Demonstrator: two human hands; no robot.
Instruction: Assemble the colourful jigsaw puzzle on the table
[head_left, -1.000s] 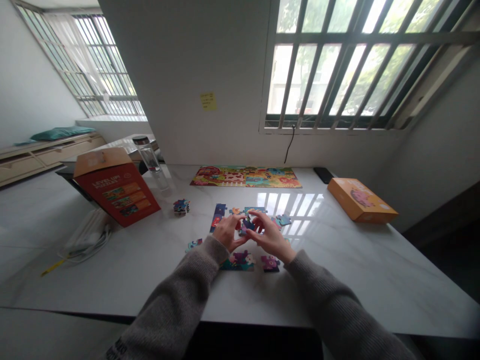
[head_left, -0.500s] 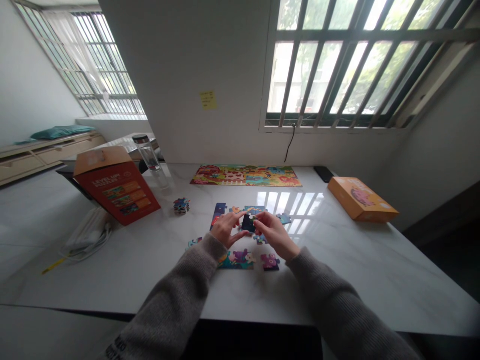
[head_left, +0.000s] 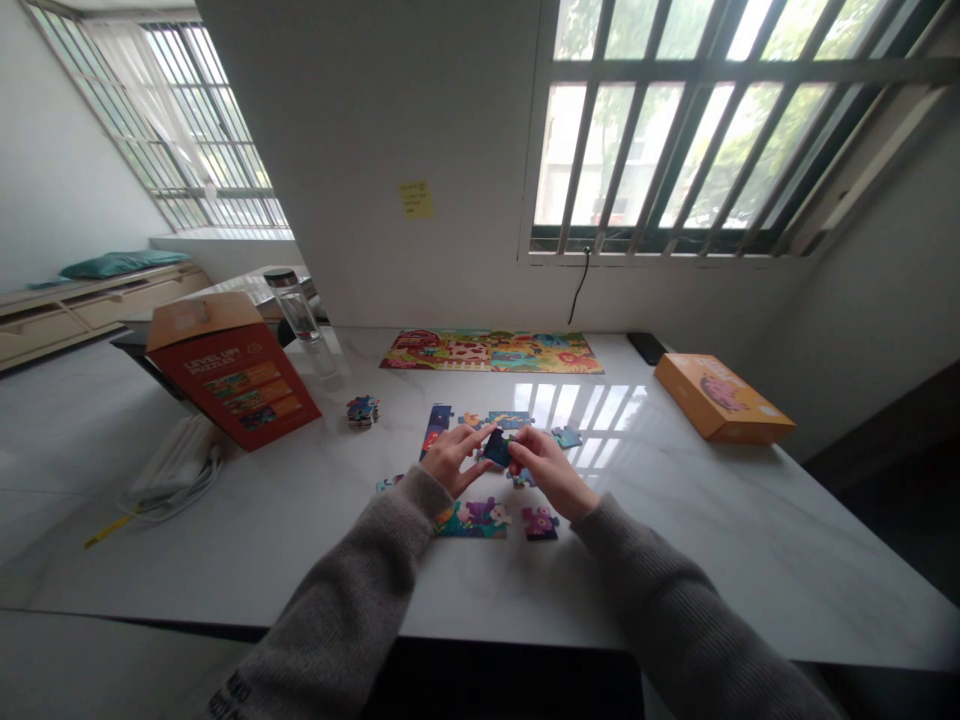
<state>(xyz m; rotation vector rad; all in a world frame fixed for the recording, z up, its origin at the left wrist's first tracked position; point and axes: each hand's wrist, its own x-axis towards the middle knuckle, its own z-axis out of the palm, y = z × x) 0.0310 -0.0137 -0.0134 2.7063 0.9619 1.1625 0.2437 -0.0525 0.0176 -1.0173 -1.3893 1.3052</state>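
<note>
Between my two hands is a dark blue jigsaw puzzle piece (head_left: 496, 448), raised over the table and tilted. My right hand (head_left: 546, 465) pinches its right side. The fingers of my left hand (head_left: 451, 458) close on its left edges, thumb below and index finger above. Below my hands lies a joined strip of puzzle pieces (head_left: 472, 519) with a purple figure. A pink-purple puzzle piece (head_left: 539, 522) sits to its right. Farther back are a dark blue and red joined part (head_left: 441, 418) and a light blue piece (head_left: 566, 436). My hands hide some pieces.
A stack of puzzle pieces (head_left: 363, 411) stands at left, near a red box (head_left: 240, 380), a glass bottle (head_left: 298, 308) and a white cable (head_left: 176, 480). An assembled puzzle (head_left: 491, 352) lies along the wall. At right are a phone (head_left: 646, 348) and an orange box (head_left: 720, 398).
The dark blue puzzle piece has turned and tilted slightly between my fingers. Both hands stay in nearly the same place.
</note>
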